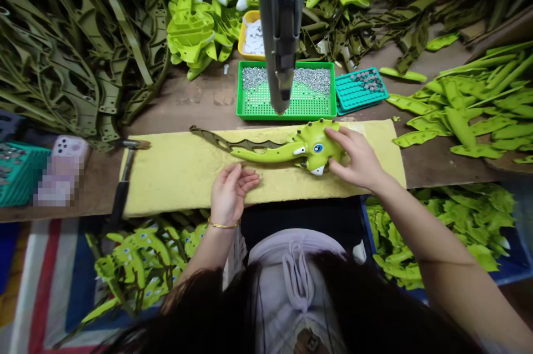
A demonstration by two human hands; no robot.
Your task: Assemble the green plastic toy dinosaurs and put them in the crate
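Observation:
A lime-green dinosaur-head toy [322, 144] with a blue eye and a long curved green and olive arm lies across a yellow padded mat [175, 182]. My right hand [356, 157] grips the head at its right end, thumb below and fingers above. Just below the curved arm, my left hand [231, 190] is apart from the toy, fingers loosely bent and nothing visible in it. A hammer [125, 179] rests at the mat's left end. Above the toy hangs a grey power screwdriver [281, 26], its tip over a green basket [287, 112] of small screws.
Olive plastic parts [66, 49] are heaped at left, green leaf-like parts [470, 110] at right. Behind stand a yellow tub [241, 46] and a teal tray [358, 90]. A phone [60, 168] lies at left. Bins below hold toys [141, 265] and green parts [449, 232].

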